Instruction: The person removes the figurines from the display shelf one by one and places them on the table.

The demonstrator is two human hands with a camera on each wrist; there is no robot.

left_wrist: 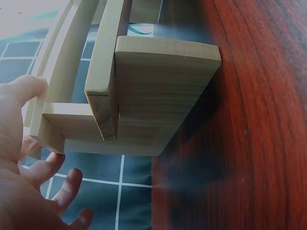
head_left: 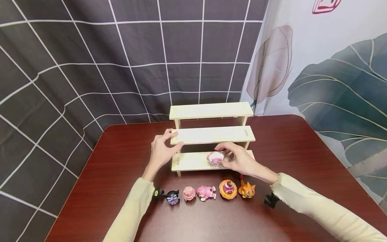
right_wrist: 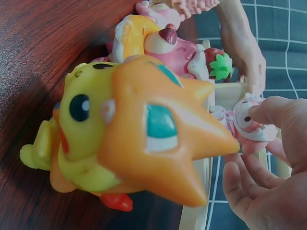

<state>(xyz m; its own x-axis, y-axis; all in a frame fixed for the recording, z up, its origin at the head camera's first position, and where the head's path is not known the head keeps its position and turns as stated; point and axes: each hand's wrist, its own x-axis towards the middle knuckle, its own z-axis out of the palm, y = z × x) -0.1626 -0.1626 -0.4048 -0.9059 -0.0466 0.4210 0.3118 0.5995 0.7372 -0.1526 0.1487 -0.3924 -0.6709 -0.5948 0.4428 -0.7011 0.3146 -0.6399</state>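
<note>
A three-tier wooden display shelf (head_left: 211, 135) stands on the table. My left hand (head_left: 160, 151) grips the left end of its middle board, thumb at the front edge. The left wrist view shows that hand's thumb and index finger on either side of the board end (left_wrist: 47, 134). With my right hand (head_left: 240, 161) I pinch a small pink-and-white figurine (head_left: 215, 157) at the lowest board (head_left: 190, 162). Its face with a dark eye shows in the right wrist view between thumb and fingers; whether its base touches the board I cannot tell.
In front of the shelf stand a dark purple figurine (head_left: 172, 197), a pink one (head_left: 188, 193), a pink bear-like figure (head_left: 206, 193), an orange-rimmed tart-shaped toy (head_left: 228, 189) and an orange figure with pointed ears (head_left: 247, 190). Behind hangs a dark grid-patterned cloth (head_left: 139, 43).
</note>
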